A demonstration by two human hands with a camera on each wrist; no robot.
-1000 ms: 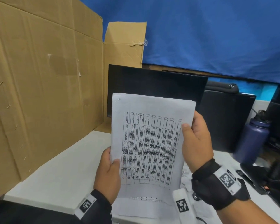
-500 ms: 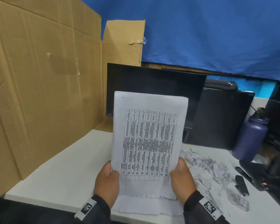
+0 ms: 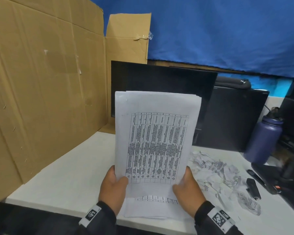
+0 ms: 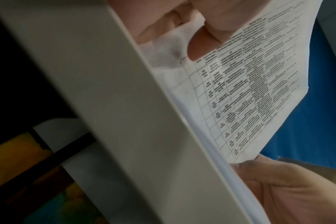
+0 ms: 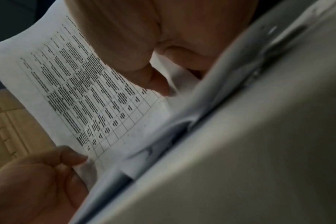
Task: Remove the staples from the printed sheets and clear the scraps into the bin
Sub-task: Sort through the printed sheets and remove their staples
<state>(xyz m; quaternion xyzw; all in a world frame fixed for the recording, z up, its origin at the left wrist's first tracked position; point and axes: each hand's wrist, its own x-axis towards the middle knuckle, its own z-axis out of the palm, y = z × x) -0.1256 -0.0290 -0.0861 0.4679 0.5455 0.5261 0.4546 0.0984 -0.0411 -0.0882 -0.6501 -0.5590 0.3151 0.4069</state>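
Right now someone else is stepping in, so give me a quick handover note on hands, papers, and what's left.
Left hand and right hand each grip a bottom corner of the printed sheets, held upright above the white table. More sheets lie flat beneath. Torn scraps are still scattered to the right. A staple can't be made out. No bin in view; clearing scraps remains.

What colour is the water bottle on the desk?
Dark purple water bottle, best seen in the head view.

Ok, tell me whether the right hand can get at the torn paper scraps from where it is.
Probably yes, once freed: the right hand grips the printed sheets alongside the left hand. The torn scraps lie on the table just right of it, nothing between.
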